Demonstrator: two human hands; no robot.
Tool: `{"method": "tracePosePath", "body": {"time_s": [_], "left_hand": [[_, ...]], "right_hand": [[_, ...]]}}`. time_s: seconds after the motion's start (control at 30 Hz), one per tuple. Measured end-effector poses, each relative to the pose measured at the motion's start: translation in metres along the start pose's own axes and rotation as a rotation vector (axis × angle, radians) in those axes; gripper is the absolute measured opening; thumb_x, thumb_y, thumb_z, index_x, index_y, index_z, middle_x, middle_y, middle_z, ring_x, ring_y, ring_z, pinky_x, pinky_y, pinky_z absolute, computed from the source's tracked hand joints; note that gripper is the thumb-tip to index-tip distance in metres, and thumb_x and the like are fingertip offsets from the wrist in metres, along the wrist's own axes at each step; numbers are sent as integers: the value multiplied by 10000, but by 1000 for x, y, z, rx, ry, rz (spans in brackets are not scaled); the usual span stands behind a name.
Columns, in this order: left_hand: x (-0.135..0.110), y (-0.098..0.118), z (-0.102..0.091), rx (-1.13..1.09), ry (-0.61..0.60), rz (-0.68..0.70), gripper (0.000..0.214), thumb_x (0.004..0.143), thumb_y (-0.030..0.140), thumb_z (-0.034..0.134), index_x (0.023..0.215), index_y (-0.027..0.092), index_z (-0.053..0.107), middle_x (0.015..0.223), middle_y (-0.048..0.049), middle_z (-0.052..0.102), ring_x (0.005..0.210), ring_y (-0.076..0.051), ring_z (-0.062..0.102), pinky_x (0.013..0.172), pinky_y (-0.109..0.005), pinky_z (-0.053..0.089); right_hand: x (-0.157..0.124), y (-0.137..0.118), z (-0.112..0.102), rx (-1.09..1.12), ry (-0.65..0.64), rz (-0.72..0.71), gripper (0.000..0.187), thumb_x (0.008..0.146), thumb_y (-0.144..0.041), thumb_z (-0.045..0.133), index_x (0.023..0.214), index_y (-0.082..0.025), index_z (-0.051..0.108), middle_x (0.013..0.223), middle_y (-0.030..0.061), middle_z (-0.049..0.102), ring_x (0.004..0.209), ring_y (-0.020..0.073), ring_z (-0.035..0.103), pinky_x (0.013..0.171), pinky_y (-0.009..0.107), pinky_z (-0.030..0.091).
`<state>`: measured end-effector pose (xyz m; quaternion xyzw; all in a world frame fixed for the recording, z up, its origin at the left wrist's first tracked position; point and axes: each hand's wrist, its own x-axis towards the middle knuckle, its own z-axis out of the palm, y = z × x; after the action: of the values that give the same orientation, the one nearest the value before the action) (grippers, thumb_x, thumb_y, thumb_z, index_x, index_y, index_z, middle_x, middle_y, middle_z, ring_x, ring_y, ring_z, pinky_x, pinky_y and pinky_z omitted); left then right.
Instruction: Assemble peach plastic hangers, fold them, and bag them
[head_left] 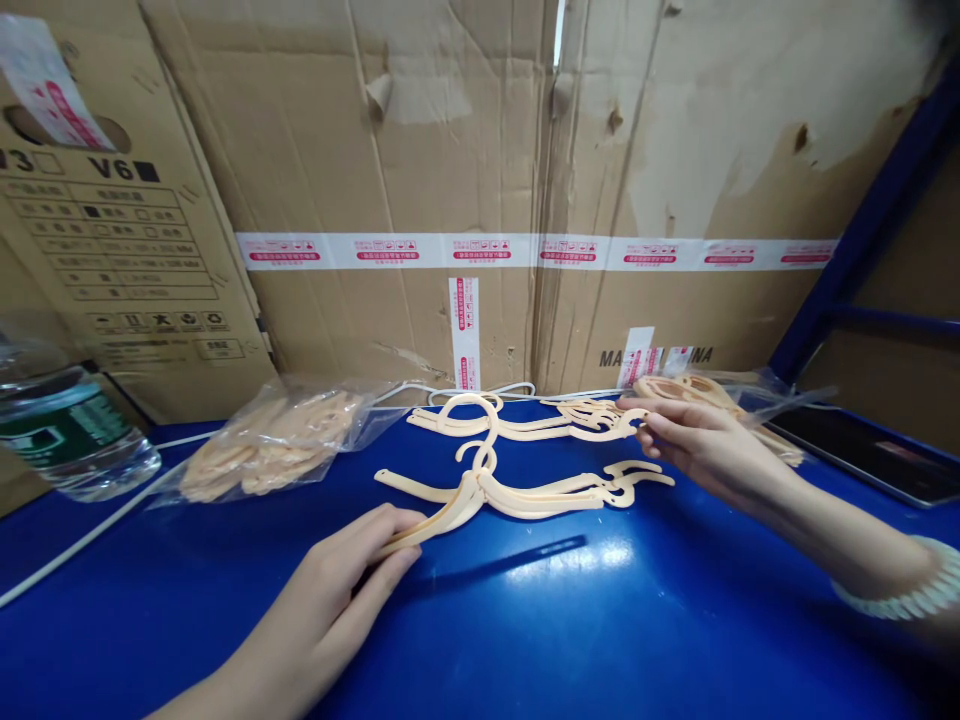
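Note:
My left hand (360, 570) is closed on one arm of a cream plastic folding hanger (480, 482), gripping it between thumb and fingers. The hanger's hook curls upward at its middle. Its other arms spread to the right, a little above the blue table. My right hand (697, 440) pinches the curved tip of a small cream plastic piece (604, 432) at the right end of the hanger parts behind. Whether that piece is loose or joined to them, I cannot tell. Another cream hanger (525, 430) lies behind the first, partly overlapped by its hook.
On the left are a clear bag of cream hanger parts (277, 440) and a water bottle (75, 430). More bagged parts (675, 385) and a dark phone (862, 452) are at right. Tall cardboard (420, 170) and a white cable (90, 535) border the blue table (570, 630).

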<state>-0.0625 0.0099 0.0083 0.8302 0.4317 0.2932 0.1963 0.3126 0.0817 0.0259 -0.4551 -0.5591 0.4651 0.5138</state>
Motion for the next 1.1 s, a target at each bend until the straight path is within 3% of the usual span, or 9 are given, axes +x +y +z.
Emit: {"method": "tracePosePath", "body": {"time_s": [0.1,0.17,0.33,0.5,0.6,0.67,0.73,0.8,1.1], "left_hand": [[0,0,0,-4,13,-1,251,1003,306,439,1182,268,610,1100,-21,689,927,-184,660,790,-219,525],[1,1,1,-3,25,-4,243,1000,307,450,1178,276,613,1084,-8,692,908,-172,663,780,-205,520],[1,0,1,14,16,-8,238,1001,313,453,1177,278,609,1077,-7,691,911,-173,667,782,-206,524],[-2,-4,1,19,12,-3,235,1001,327,451,1177,280,600,1076,-14,690,936,-186,671,814,-219,530],[-2,-5,1,19,1,-12,237,999,334,453,1180,275,594,1088,-22,687,947,-199,671,824,-233,536],[-1,-5,1,17,-4,-17,237,1004,330,445,1189,277,585,1100,-22,681,959,-196,668,833,-233,535],[-1,-6,2,15,-3,-18,236,1007,327,442,1194,284,578,1104,-17,676,962,-188,666,836,-225,531],[-1,-7,2,19,5,-18,229,1005,329,449,1190,287,578,1100,-12,673,965,-187,665,837,-218,529],[-2,-8,2,52,4,23,222,998,307,458,1195,299,559,1040,15,666,949,-165,661,825,-172,515]], "right_hand": [[-2,-2,4,-184,-7,-43,445,724,-612,727,668,-201,566,671,-1,500,614,138,469,559,282,456],[-2,-1,5,-239,-14,-69,460,760,-634,685,688,-197,564,711,9,537,621,129,464,560,266,439],[-3,3,3,1,-53,73,327,782,-503,700,846,-220,549,856,84,698,895,252,637,723,365,527],[-7,6,10,74,-58,118,297,772,-468,714,867,-218,585,1066,133,712,1081,296,619,843,418,519],[-9,6,14,67,-41,118,368,666,-492,816,828,-207,647,933,96,689,868,231,615,708,351,517],[-10,7,16,108,-16,121,386,597,-469,875,783,-199,672,720,19,591,656,150,513,590,294,460],[-10,8,18,145,-6,105,383,593,-476,879,766,-187,695,596,-41,445,557,110,384,524,269,385],[-11,9,19,153,-5,93,385,630,-509,849,760,-174,711,572,-49,403,549,107,350,512,267,346],[-18,0,30,-22,-197,107,385,683,-490,829,777,-176,626,723,40,664,657,155,550,618,288,426]]}}
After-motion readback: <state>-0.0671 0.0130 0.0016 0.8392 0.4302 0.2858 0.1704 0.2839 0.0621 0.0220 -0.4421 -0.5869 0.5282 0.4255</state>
